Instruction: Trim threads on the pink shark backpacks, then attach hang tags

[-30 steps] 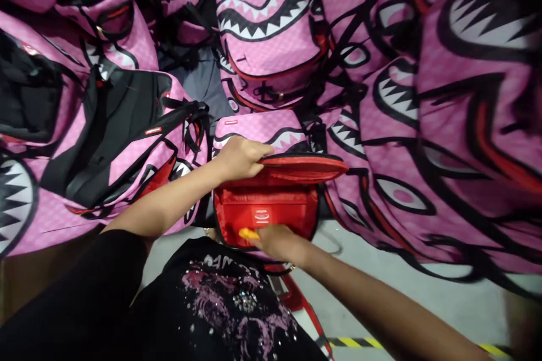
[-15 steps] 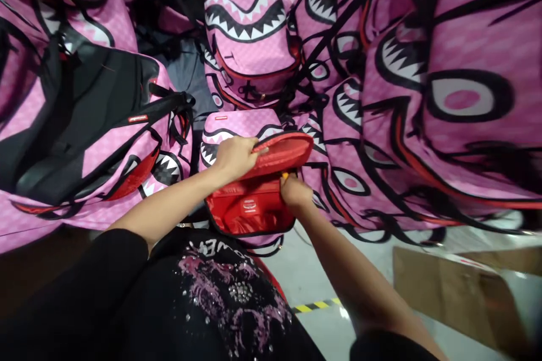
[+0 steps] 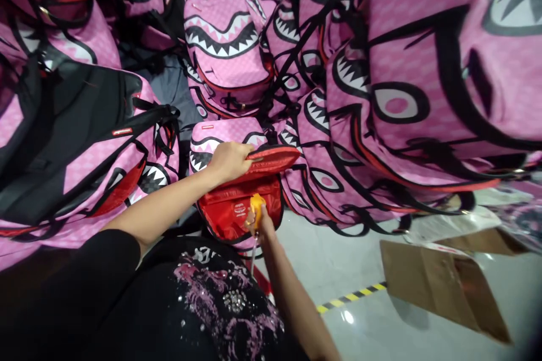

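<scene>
Gray flr (image 3: pixel 359 262), striped tape (image 3: pixel 354 296), L hand (image 3: pixel 231 161) round bag flap (image 3: pixel 275 162), R hand (image 3: pixel 266 228) round yellow tool (image 3: pixel 256 203)

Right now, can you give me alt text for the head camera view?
A person's left hand holds open the red-lined flap of a pink backpack, while the right hand grips a yellow object over its red interior. More pink backpacks with toothy prints crowd around; cardboard lies on the floor.

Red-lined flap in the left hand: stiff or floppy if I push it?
The red-lined flap probably flexes, since its lining looks like creased, shiny fabric. Its edge may be somewhat firmer, as it juts past the left hand without hanging straight down. It's likely light: one hand's grip near one end holds it up.
</scene>
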Demonstrator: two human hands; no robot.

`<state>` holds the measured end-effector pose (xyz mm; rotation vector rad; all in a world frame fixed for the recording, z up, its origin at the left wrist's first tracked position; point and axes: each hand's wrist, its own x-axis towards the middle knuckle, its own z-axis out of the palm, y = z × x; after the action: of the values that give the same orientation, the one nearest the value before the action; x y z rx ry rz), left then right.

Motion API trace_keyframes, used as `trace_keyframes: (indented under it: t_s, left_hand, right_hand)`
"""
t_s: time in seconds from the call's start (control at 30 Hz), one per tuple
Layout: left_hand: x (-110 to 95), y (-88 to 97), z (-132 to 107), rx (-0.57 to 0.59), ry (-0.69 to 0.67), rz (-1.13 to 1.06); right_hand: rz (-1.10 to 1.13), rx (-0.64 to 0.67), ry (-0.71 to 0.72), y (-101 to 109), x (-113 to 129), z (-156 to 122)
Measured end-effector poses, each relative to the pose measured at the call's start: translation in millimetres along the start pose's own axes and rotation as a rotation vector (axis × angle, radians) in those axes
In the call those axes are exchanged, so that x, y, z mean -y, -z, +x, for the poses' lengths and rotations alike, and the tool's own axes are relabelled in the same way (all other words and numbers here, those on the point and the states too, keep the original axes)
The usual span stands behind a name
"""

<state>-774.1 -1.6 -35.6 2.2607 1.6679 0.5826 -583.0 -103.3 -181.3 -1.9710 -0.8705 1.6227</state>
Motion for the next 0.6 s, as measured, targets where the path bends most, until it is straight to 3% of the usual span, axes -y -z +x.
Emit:
trace_keyframes:
  t_s: [0.07, 0.13, 0.2, 0.37, 0.6]
  left_hand:
    - [2, 2.1, 3, -0.009, -0.071, 0.027]
    - [6, 4.3, 6, -0.042, -0.114, 0.044]
    - [10, 7.4, 8, -0.087, -0.148, 0.059]
    - [14, 13.1, 11, -0.096, -0.262, 0.103]
    - [16, 7.3, 6, -0.073, -0.299, 0.099]
  right_hand:
    - [0.381, 0.129, 0.041, -24, -14, 4]
    - [0.742, 0.353, 0.003, -38, -31, 6]
    - [0.891, 0.537, -0.064, -44, -45, 7]
    - [1.018, 0.432, -0.04, -46, -47, 12]
    - [0.813, 0.413, -0.08, -33, -26, 0]
